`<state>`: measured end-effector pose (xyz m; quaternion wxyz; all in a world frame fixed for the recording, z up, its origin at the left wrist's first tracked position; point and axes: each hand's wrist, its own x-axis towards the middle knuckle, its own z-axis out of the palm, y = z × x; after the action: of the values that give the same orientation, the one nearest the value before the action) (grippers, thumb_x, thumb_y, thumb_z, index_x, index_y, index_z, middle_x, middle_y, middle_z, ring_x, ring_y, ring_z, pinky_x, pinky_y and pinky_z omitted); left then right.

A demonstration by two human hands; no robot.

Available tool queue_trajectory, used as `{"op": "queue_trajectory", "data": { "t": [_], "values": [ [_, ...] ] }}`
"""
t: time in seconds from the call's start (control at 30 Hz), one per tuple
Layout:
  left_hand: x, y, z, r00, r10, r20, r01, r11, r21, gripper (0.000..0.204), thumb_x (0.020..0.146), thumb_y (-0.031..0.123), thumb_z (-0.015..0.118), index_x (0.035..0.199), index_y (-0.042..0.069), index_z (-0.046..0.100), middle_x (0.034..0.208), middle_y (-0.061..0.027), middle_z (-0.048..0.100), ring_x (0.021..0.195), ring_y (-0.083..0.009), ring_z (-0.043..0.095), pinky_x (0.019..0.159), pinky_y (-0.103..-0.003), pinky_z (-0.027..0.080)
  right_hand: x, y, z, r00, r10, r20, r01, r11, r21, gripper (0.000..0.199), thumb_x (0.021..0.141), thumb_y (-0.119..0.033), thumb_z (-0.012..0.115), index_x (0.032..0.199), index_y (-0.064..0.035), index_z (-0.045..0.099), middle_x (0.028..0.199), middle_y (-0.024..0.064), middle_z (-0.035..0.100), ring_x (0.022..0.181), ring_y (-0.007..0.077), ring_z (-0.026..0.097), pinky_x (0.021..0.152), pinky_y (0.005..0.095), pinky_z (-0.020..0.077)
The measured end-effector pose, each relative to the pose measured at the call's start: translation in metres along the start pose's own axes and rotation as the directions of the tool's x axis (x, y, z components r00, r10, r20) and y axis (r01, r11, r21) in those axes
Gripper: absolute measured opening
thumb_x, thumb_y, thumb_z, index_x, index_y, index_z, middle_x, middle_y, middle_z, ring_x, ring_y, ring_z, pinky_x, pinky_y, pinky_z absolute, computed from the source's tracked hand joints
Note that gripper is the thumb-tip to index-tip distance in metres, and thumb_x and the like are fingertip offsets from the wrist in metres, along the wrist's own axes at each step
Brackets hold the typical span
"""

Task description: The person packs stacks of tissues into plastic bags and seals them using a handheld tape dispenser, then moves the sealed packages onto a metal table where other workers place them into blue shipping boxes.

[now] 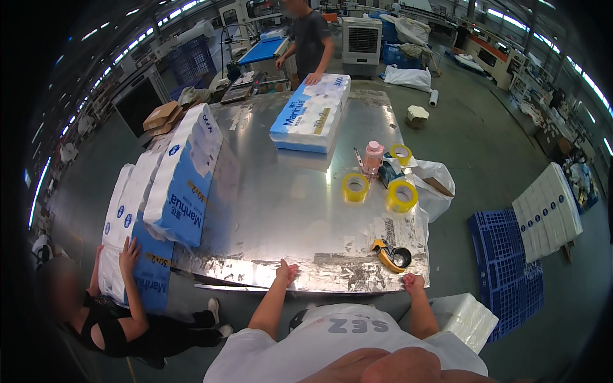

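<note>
Yellow plastic and black make up the tape dispenser (384, 258), which lies near the front right corner of a metal table (274, 198), just beyond the right hand (414, 282) at about eleven o'clock and apart from it. From the left hand (288, 272) it sits well off toward three o'clock. Its yellow body is long and slightly curved, slanting from upper left to lower right, and a dark round ring stands out on its right side; whether tape is loaded is too small to tell. The left hand is at the table's front edge, empty, with thumb and fingers loosely apart. The right hand is at the same edge, fingers curled in; I cannot tell whether it grips anything. From the dispenser, three rolls of yellow tape (401, 209) lie between eleven and twelve o'clock, with a pink bottle (371, 163) among them. At twelve o'clock from the left hand, far across the scuffed, shiny top, a blue-and-white pack (306, 118) lies flat under another person's hand (314, 78). More blue-and-white packs (185, 182) stand at ten o'clock.
</note>
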<state>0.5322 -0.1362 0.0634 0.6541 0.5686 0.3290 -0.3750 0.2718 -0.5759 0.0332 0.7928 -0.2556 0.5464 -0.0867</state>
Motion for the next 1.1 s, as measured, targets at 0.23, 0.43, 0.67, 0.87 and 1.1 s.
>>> {"op": "queue_trajectory", "data": {
  "t": [0.23, 0.43, 0.67, 0.87, 1.1],
  "values": [
    [0.003, 0.0, 0.0, 0.999, 0.017, -0.027, -0.017, 1.0, 0.007, 0.067, 0.082, 0.06, 0.021, 0.082, 0.006, 0.061, 0.059, 0.0003, 0.057, 0.04, -0.0064, 0.046, 0.03, -0.016, 0.032, 0.001, 0.0, 0.001, 1.0, 0.0, -0.015, 0.0, 1.0, 0.014, 0.03, 0.075, -0.014, 0.027, 0.089, 0.0007, 0.05, 0.064, 0.0088, 0.057, 0.047, 0.0178, 0.055, 0.032, 0.0207, 0.0371],
    [0.007, -0.002, -0.002, 1.0, 0.007, -0.027, -0.007, 1.0, 0.007, 0.068, 0.082, 0.06, 0.019, 0.083, 0.006, 0.061, 0.06, 0.0002, 0.058, 0.04, -0.0065, 0.046, 0.031, -0.015, 0.033, -0.005, 0.0, 0.003, 0.999, 0.001, 0.05, -0.002, 1.0, 0.021, 0.029, 0.074, -0.012, 0.028, 0.088, 0.0015, 0.05, 0.066, 0.0089, 0.057, 0.048, 0.0178, 0.055, 0.032, 0.0206, 0.0364],
    [0.009, -0.002, -0.001, 0.999, 0.036, -0.022, -0.036, 0.999, -0.009, 0.071, 0.083, 0.058, 0.018, 0.079, 0.001, 0.06, 0.063, -0.005, 0.06, 0.039, -0.0081, 0.048, 0.031, -0.015, 0.035, 0.0, 0.0, 0.0, 0.999, -0.004, 0.044, 0.004, 1.0, 0.005, 0.031, 0.072, -0.01, 0.028, 0.09, 0.0022, 0.05, 0.068, 0.009, 0.057, 0.048, 0.0182, 0.055, 0.032, 0.0211, 0.0381],
    [0.007, -0.002, -0.001, 0.999, 0.026, -0.042, -0.026, 1.0, -0.012, 0.071, 0.083, 0.058, 0.018, 0.078, 0.001, 0.061, 0.063, -0.005, 0.06, 0.04, -0.0081, 0.048, 0.031, -0.015, 0.035, -0.006, 0.001, 0.005, 1.0, -0.014, 0.001, 0.014, 1.0, 0.016, 0.032, 0.074, -0.012, 0.028, 0.091, 0.0022, 0.05, 0.068, 0.009, 0.058, 0.048, 0.0185, 0.055, 0.032, 0.0212, 0.0384],
    [0.009, -0.002, -0.001, 0.999, -0.005, -0.042, 0.006, 1.0, 0.024, 0.07, 0.083, 0.059, 0.017, 0.081, 0.006, 0.062, 0.06, 0.0019, 0.058, 0.042, -0.0055, 0.047, 0.033, -0.015, 0.032, -0.005, 0.001, 0.002, 1.0, -0.018, 0.008, 0.018, 1.0, 0.02, 0.031, 0.075, -0.014, 0.028, 0.089, 0.0012, 0.05, 0.064, 0.009, 0.057, 0.047, 0.0187, 0.055, 0.033, 0.0214, 0.0381]
  ]
}}
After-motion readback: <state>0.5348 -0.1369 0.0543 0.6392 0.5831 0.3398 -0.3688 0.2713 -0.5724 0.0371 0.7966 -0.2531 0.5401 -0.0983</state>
